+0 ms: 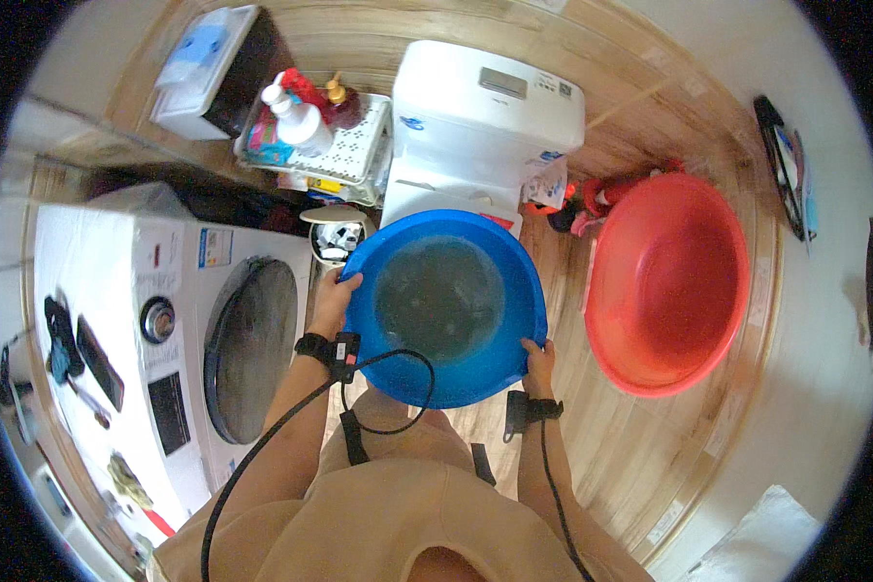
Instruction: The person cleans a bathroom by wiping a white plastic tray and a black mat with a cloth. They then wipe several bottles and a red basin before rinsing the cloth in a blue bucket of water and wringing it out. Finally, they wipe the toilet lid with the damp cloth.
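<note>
A round blue plastic basin point(444, 385) is held in front of my body, with cloudy greyish water point(440, 298) in its bottom. My left hand point(332, 302) grips the basin's left rim, thumb over the edge. On the lower right rim my right hand point(538, 364) has its hold, fingers partly hidden under the basin. Both wrists wear black straps with small devices and cables. Just beyond the basin stands a white toilet point(480, 109), its lower part covered by the basin.
A large red plastic basin point(669, 291) stands at the right. At the left is a white front-loading washing machine point(167, 276) with a phone on top. A white rack point(356, 153) with pump bottles and a small waste bin point(335, 240) stand left of the toilet.
</note>
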Motion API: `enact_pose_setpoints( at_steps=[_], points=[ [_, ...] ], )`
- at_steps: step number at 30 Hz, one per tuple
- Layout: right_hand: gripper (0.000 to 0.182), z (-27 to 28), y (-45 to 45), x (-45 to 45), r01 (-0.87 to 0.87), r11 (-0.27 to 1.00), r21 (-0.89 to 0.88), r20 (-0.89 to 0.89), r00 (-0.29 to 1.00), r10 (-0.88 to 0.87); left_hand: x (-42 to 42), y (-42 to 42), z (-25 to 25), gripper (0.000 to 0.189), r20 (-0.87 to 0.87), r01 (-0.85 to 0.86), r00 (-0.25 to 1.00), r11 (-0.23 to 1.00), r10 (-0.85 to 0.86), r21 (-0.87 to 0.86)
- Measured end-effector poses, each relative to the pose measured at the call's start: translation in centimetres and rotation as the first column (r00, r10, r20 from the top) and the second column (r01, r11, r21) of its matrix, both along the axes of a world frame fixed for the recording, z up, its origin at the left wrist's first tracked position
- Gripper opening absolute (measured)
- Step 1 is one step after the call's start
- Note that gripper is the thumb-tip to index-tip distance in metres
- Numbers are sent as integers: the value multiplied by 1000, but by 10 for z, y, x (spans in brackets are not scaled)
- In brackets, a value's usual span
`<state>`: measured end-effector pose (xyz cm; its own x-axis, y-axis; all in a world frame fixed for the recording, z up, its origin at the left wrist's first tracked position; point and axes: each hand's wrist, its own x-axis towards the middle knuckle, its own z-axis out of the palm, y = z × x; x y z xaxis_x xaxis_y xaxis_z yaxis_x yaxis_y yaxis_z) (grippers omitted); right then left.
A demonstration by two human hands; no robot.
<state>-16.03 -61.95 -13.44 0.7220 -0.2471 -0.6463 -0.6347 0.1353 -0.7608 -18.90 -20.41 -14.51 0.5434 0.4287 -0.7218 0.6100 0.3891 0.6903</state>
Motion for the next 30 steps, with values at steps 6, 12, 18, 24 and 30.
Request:
enact_pose_setpoints(
  at_steps=[6, 12, 18, 24, 30],
  points=[
    [38, 53, 8, 8, -266, 964, 24, 92, 961, 263, -76, -19, 53, 50, -76, -149, 985, 985, 156, 89],
    [38, 90, 22, -9, -554, 831, 50, 214, 819, 533, -205, -43, 76, 33, 91, -374, 927, 907, 363, 194],
    [40, 106, 44, -41, -699, 715, -23, 146, 705, 694, -323, -105, 131, 46, 49, -681, 731, 722, 681, 120],
    [42, 120, 72, -130, -844, 536, 16, 98, 535, 839, -463, -169, 167, 49, 50, -823, 560, 548, 827, 148],
    [37, 148, 96, -253, -954, 240, 179, 176, 271, 946, -615, -239, 177, 46, 116, -923, 373, 357, 920, 142]
  ],
)
